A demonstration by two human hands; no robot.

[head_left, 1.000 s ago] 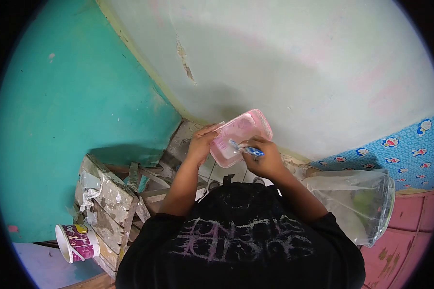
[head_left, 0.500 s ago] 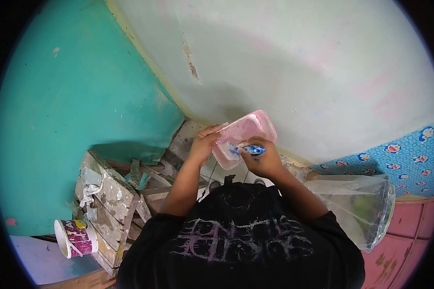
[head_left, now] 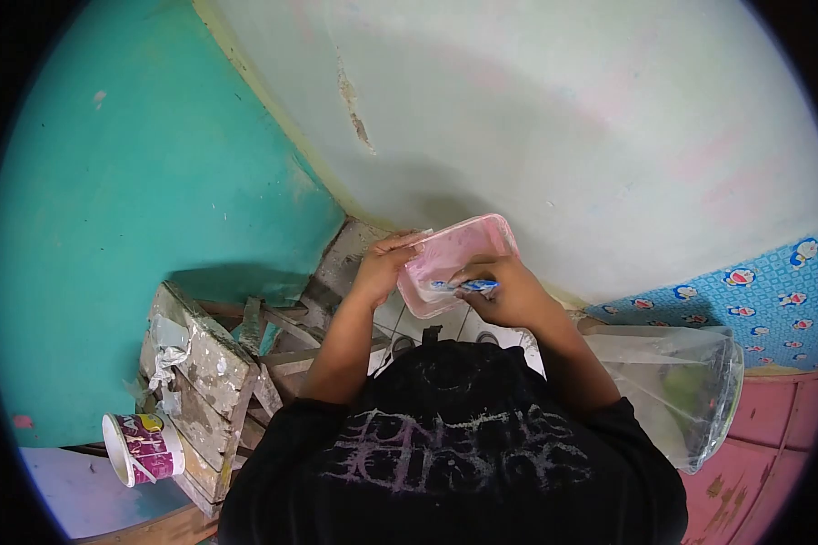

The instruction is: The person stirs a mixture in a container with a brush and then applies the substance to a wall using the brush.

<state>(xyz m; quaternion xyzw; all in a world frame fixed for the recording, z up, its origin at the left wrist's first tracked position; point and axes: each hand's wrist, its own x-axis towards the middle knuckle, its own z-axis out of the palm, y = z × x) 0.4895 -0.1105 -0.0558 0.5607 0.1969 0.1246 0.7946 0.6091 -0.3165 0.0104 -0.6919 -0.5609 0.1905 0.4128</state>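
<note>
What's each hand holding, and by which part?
Left hand: the pink, rectangular, shallow tray, by its left-end rim. Right hand: a slim blue-and-white tool, around its middle, both ends showing.

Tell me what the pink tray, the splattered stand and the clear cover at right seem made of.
Pink tray: probably plastic, fairly smooth; rounded corners and a moulded-looking rim suggest it.
Splattered stand: wood, rough and worn; separate planks show under pale spots.
Clear cover: likely thin plastic sheet, glossy; it is see-through, with creases and bright glints.

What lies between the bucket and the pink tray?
In the head view, from bucket to tray: the wooden stand, then the left forearm.
</note>
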